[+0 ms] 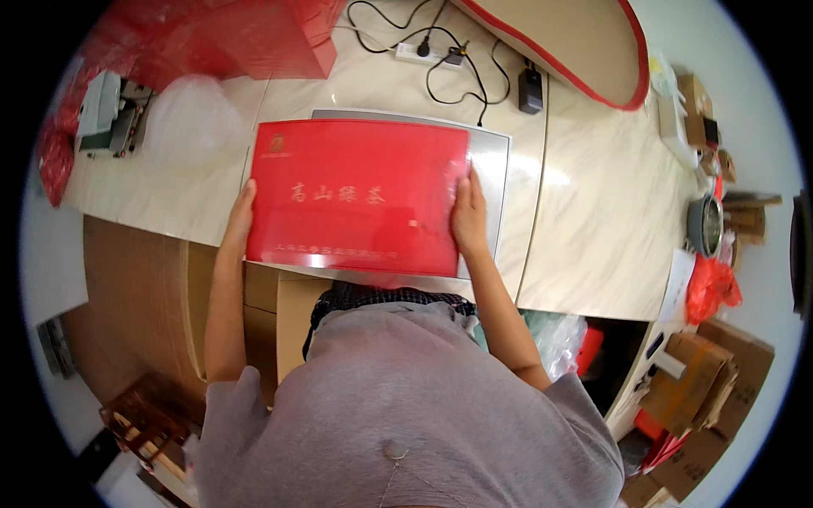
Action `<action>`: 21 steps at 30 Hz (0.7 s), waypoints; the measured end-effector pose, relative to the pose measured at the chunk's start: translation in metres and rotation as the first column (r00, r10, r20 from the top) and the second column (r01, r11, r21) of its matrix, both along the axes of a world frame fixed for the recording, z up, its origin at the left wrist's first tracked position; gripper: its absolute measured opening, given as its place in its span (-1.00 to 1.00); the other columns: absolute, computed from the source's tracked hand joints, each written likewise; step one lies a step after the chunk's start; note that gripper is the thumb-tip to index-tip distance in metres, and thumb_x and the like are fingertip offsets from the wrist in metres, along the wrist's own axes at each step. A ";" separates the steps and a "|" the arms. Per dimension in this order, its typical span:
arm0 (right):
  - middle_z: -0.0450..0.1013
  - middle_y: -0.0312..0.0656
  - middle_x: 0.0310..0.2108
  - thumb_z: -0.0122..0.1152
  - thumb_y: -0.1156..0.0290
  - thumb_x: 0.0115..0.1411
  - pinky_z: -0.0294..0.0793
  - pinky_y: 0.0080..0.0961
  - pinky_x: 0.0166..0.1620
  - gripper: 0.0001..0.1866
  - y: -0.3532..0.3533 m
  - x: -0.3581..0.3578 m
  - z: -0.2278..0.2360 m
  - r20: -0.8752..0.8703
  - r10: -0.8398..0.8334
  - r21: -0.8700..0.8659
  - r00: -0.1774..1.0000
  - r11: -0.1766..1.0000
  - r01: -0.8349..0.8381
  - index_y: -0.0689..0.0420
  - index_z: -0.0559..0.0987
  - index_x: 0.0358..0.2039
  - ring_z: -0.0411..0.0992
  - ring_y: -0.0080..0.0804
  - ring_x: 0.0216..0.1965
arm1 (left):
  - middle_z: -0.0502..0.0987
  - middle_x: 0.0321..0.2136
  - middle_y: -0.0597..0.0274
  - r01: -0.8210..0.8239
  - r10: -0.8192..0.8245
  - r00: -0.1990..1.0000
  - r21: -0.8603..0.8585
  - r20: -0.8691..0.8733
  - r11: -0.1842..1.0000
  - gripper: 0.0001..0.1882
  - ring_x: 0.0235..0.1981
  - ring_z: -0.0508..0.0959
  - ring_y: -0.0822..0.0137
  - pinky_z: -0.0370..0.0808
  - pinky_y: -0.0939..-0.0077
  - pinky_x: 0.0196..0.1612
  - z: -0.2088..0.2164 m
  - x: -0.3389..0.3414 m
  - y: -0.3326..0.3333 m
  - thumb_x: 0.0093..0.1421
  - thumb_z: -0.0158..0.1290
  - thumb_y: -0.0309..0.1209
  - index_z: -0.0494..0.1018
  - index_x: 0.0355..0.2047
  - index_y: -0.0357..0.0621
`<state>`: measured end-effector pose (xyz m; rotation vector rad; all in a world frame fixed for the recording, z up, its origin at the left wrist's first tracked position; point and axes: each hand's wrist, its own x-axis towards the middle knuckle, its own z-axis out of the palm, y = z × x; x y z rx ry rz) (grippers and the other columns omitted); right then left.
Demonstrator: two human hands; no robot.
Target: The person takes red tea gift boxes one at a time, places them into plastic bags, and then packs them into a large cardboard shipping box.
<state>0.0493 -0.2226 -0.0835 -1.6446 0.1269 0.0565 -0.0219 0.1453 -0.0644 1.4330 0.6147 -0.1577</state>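
Near edge of the surface (593,212): our left hand (240,216) and right hand (468,216) clamp opposite ends of a glossy red gift box (356,224) over a silver panel (489,186). Uneven grip could let a slick corner drop.

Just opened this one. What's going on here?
A person in a grey T-shirt holds a glossy red rectangular box by its two short sides, left hand on one, right hand on the other. It is over a flat silver panel on a cream marble-patterned table; whether it touches the panel is unclear. A white power strip lies farther back.
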 end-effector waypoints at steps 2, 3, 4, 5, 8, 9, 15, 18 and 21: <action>0.43 0.00 -0.11 -0.22 0.19 0.35 0.40 -0.45 -0.15 -0.49 0.012 -0.002 0.017 -0.006 0.035 -0.136 0.999 0.990 -0.035 0.28 0.21 0.18 0.43 -0.32 -0.20 | 0.31 0.10 0.09 -0.052 0.049 0.998 -0.096 -0.033 0.994 -0.40 0.10 0.34 0.31 0.29 0.43 0.14 0.010 0.000 0.007 0.34 -0.30 -0.04 0.11 0.20 -0.25; 0.43 0.00 -0.11 -0.22 0.19 0.35 0.40 -0.45 -0.15 -0.49 0.010 -0.004 0.018 -0.013 0.021 -0.124 1.000 0.992 -0.022 0.28 0.21 0.18 0.43 -0.32 -0.20 | 0.31 0.10 0.09 -0.039 0.035 0.999 -0.084 -0.040 0.996 -0.40 0.10 0.34 0.31 0.29 0.43 0.14 0.009 0.002 0.008 0.34 -0.30 -0.04 0.11 0.20 -0.25; 0.45 0.00 -0.20 -0.22 0.20 0.35 0.41 -0.45 -0.20 -0.50 0.004 -0.004 0.019 -0.059 0.001 -0.179 0.998 0.984 -0.011 0.30 0.25 0.16 0.42 -0.33 -0.29 | 0.30 0.11 0.09 -0.052 0.049 0.998 -0.094 -0.033 0.994 -0.40 0.10 0.34 0.32 0.30 0.44 0.13 0.007 0.002 0.006 0.34 -0.30 -0.04 0.13 0.19 -0.25; 0.47 0.00 -0.28 -0.21 0.21 0.35 0.41 -0.46 -0.26 -0.52 -0.005 -0.002 0.019 -0.101 -0.021 -0.241 0.995 0.971 -0.004 0.31 0.28 0.13 0.42 -0.34 -0.38 | 0.30 0.11 0.10 -0.065 0.063 0.998 -0.111 -0.023 0.992 -0.41 0.09 0.35 0.32 0.30 0.45 0.12 0.009 0.006 -0.003 0.34 -0.30 -0.04 0.15 0.19 -0.25; 0.40 -0.14 -0.52 -0.22 0.23 0.36 0.36 -0.47 -0.35 -0.56 -0.038 0.000 -0.006 0.005 -0.088 -0.316 0.996 0.945 0.085 0.30 0.37 0.06 0.32 -0.43 -0.49 | 0.25 0.16 0.08 0.015 -0.013 1.000 0.092 -0.024 0.996 -0.38 0.15 0.27 0.31 0.19 0.47 0.19 0.018 0.021 -0.038 0.33 -0.29 -0.01 0.15 0.19 -0.28; 0.39 -0.16 -0.54 -0.22 0.23 0.36 0.35 -0.46 -0.35 -0.57 -0.040 0.000 0.006 -0.023 -0.080 -0.315 0.997 0.947 0.069 0.29 0.39 0.04 0.31 -0.43 -0.49 | 0.23 0.17 0.07 0.052 -0.046 0.999 0.253 -0.030 0.966 -0.37 0.17 0.25 0.30 0.14 0.48 0.21 0.016 0.022 -0.045 0.33 -0.29 0.00 0.15 0.19 -0.28; 0.30 -0.08 -0.63 -0.28 0.19 0.36 0.28 -0.36 -0.40 -0.57 -0.068 0.021 -0.005 0.040 -0.066 -0.435 0.997 0.897 0.076 0.31 0.43 -0.36 0.23 -0.31 -0.57 | 0.27 0.14 0.03 0.098 -0.108 0.993 0.207 0.038 0.973 -0.36 0.17 0.24 0.28 0.11 0.51 0.20 -0.009 0.043 -0.057 0.32 -0.27 0.00 0.14 0.20 -0.27; 0.38 0.04 -0.56 -0.31 0.17 0.36 0.31 -0.28 -0.35 -0.55 -0.078 0.034 0.000 -0.029 -0.075 -0.514 0.997 0.856 0.049 0.29 0.43 -0.37 0.32 -0.13 -0.53 | 0.30 0.13 0.05 0.145 -0.158 0.982 0.125 0.106 0.982 -0.37 0.16 0.26 0.26 0.13 0.49 0.19 -0.004 0.062 -0.070 0.32 -0.27 -0.02 0.15 0.19 -0.29; 0.46 0.16 -0.37 -0.31 0.17 0.35 0.36 -0.19 -0.24 -0.55 -0.085 0.010 -0.001 0.073 -0.096 -0.680 0.993 0.723 0.120 0.26 0.47 -0.21 0.43 0.09 -0.33 | 0.32 0.11 0.04 0.169 -0.194 0.981 0.389 0.025 0.906 -0.39 0.15 0.27 0.25 0.13 0.49 0.19 0.008 0.047 -0.084 0.33 -0.27 -0.04 0.17 0.17 -0.30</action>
